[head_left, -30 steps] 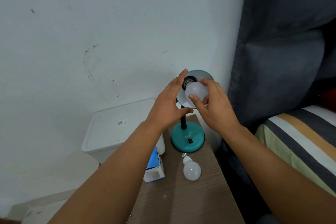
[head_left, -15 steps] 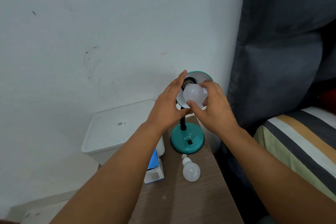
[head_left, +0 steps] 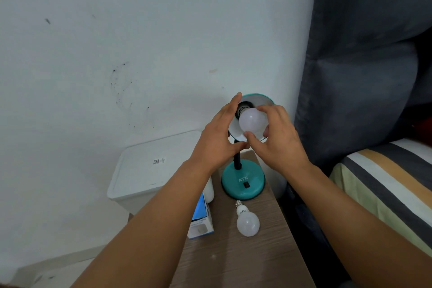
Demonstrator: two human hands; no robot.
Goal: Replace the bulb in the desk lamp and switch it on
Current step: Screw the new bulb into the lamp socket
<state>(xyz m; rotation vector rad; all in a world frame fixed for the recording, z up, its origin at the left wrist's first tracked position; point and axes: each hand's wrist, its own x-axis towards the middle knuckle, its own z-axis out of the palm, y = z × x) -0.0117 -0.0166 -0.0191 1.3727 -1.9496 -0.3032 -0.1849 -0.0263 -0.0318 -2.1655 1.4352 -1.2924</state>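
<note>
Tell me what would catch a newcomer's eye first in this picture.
Two hands meet at the teal desk lamp on the wooden side table: the right hand grips a white bulb at the socket, and the left hand steadies the shade. A second bulb lies in front of the lamp's base.

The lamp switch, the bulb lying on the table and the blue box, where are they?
lamp switch (head_left: pixel 246 185): head view, black rocker on the teal base.
bulb lying on the table (head_left: pixel 248 224): head view, white globe.
blue box (head_left: pixel 200 211): head view, blue side.
</note>
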